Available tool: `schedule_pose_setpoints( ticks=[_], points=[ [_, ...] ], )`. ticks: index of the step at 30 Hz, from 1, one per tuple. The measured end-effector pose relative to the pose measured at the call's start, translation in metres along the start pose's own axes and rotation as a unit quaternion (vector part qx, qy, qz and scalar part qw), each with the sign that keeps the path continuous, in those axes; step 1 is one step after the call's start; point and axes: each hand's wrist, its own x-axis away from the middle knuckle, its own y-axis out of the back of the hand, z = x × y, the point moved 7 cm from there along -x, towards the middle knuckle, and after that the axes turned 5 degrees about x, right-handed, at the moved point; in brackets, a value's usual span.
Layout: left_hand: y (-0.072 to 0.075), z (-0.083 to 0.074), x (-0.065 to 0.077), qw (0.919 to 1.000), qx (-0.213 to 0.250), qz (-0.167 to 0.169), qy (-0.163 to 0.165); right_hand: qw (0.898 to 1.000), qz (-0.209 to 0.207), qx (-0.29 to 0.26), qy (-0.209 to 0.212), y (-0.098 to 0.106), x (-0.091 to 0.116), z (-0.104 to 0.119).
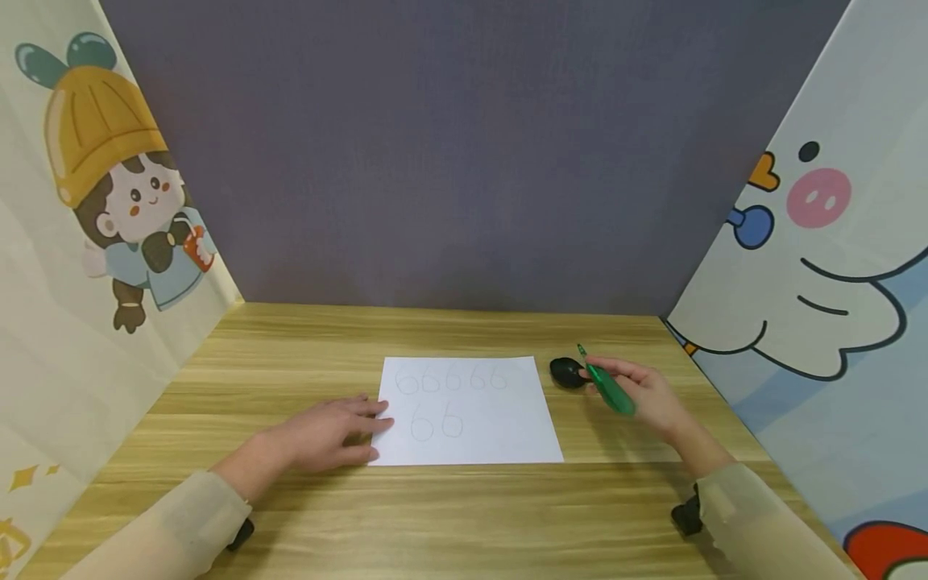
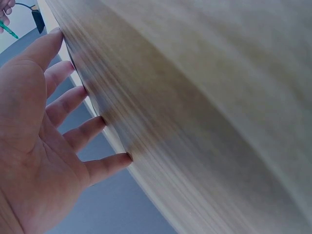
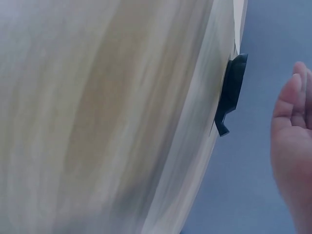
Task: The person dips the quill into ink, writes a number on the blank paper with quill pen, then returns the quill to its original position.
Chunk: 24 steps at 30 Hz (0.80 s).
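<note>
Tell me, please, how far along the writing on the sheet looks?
Done: seven faint sixes on the paper, five above, two below. In hand: the right hand holds a green pen off the sheet, beside a black object; the left hand steadies the paper. Left: the second row looks unfinished.

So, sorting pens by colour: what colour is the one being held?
Green pen; the head view shows it best.

Wood-grain table (image 1: 290, 354), smooth, low sheen. Matt white paper sheet (image 1: 500, 427), pencilled sixes. Translucent green plastic pen (image 1: 607, 386). Glossy black plastic object (image 1: 566, 372). Matt grey backdrop (image 1: 464, 153). Sheer beige cloth sleeves (image 1: 754, 515).
</note>
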Motion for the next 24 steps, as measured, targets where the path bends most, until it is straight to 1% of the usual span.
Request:
schedule_pose_setpoints(
  ticks=[5,10,14,20,24],
  points=[
    [0.0,0.001,0.0,1.0,0.0,0.0,0.001,0.999,-0.015,0.001,-0.031,0.003,-0.001,-0.003],
    [-0.001,0.001,0.0,1.0,0.0,0.001,0.002,0.999,-0.032,0.015,-0.038,0.007,-0.001,-0.006],
    [0.0,0.001,0.0,1.0,0.004,0.004,0.004,0.998,-0.034,0.033,-0.038,0.012,0.003,-0.008],
    [0.0,0.001,-0.001,0.9999,0.003,0.008,0.007,0.995,-0.037,0.079,-0.056,0.02,0.004,-0.013],
    [-0.001,0.002,-0.001,0.9999,0.004,0.008,0.008,0.993,-0.026,0.094,-0.063,0.022,0.004,-0.015]
  ],
)
